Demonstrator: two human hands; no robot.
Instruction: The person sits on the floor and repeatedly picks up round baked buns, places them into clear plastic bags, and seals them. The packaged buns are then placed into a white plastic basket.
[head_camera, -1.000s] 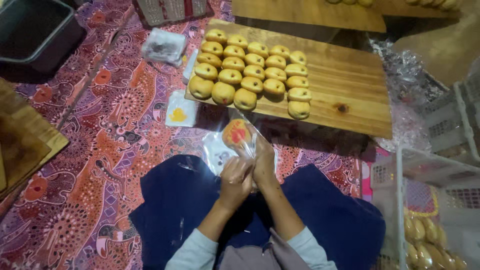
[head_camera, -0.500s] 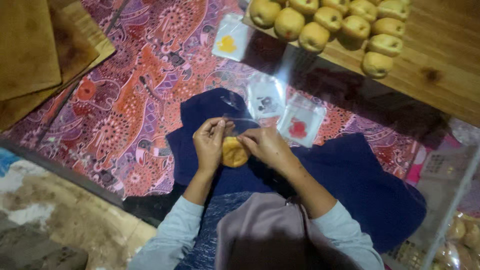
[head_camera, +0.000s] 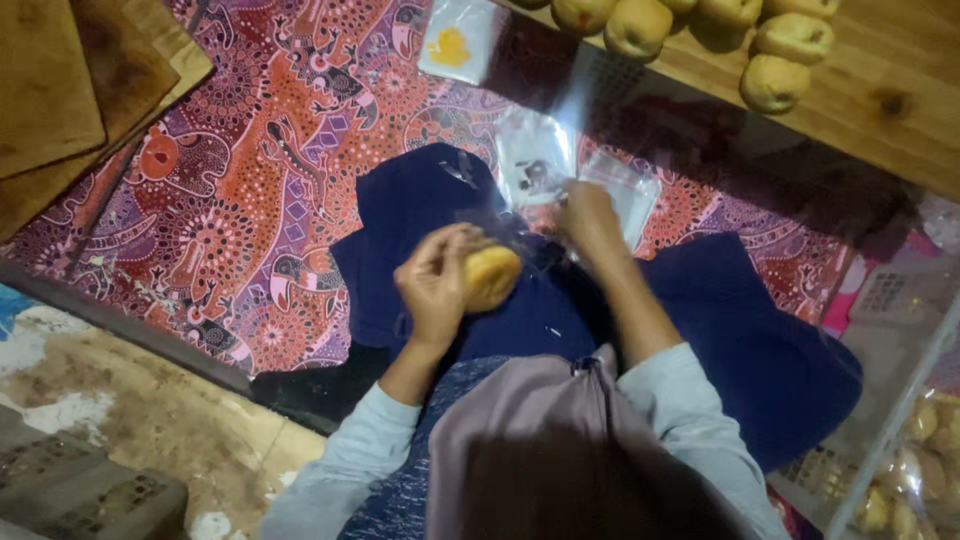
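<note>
One round golden bun (head_camera: 492, 277), left hand (head_camera: 437, 288)

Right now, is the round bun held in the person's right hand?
No, the left hand grips the bun; the right hand reaches toward the clear bags.

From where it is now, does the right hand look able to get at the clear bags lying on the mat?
Probably yes: the right hand already sits beside the clear bags, nothing lies between, and the left hand holds the bun.
</note>
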